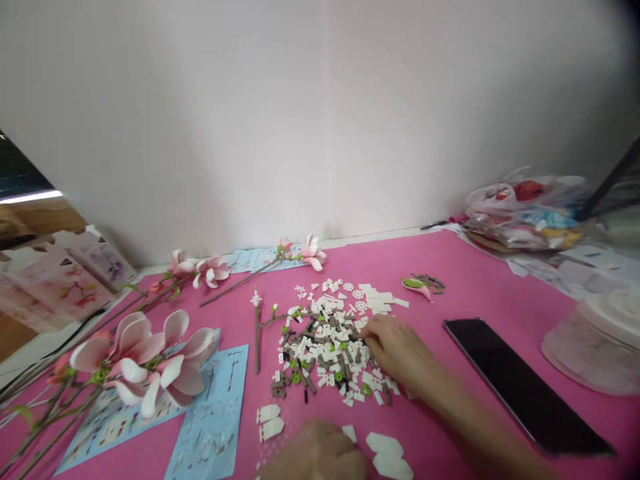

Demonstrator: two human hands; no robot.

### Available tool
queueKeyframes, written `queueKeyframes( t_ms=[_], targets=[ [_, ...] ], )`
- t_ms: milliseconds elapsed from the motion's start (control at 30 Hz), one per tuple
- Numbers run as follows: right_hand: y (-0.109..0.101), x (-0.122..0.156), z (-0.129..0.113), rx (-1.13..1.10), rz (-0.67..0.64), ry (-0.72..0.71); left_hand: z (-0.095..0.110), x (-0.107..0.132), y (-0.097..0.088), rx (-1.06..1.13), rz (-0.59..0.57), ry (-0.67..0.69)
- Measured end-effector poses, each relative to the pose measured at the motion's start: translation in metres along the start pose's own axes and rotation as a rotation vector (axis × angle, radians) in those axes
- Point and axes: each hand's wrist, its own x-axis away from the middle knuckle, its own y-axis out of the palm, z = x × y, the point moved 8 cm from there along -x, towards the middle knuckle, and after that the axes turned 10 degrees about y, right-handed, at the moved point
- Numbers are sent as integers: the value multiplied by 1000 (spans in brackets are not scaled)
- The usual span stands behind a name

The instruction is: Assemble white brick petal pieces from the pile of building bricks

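My right hand (393,350) reaches in from the lower right, its fingertips on the edge of a loose pile of white, brown and lime-green plastic building bricks (323,347). Whether those fingers pinch a brick is hidden. At the bottom edge sits my left hand (315,455), curled with its knuckles up, beside assembled white petal pieces (385,453). Two more white petal pieces (269,421) lie to its left. Next to the pile stands a thin brown brick stem (257,340), lying on the pink mat (480,267).
Built pink brick magnolia flowers (150,357) lie at the left on blue instruction sheets (210,420). A black phone or tablet (525,387) lies to the right. A translucent container (595,347) and a plastic bag (525,213) stand beyond it, against a white wall.
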Motion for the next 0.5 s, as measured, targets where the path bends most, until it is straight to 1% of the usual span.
queueKeyframes(
  t_ms=[133,300,433,500],
  targets=[
    [-1,2,-2,-6,-57,1,-2,0,-1,-31,-64,-4],
    [3,4,-4,12,-95,-1,-3,-7,-9,-72,-82,34],
    [8,5,-5,21,-98,-11,-9,-14,-17,-127,-78,1],
    [10,5,-5,24,-91,-12,-12,-17,-18,-135,-107,-20]
  ],
)
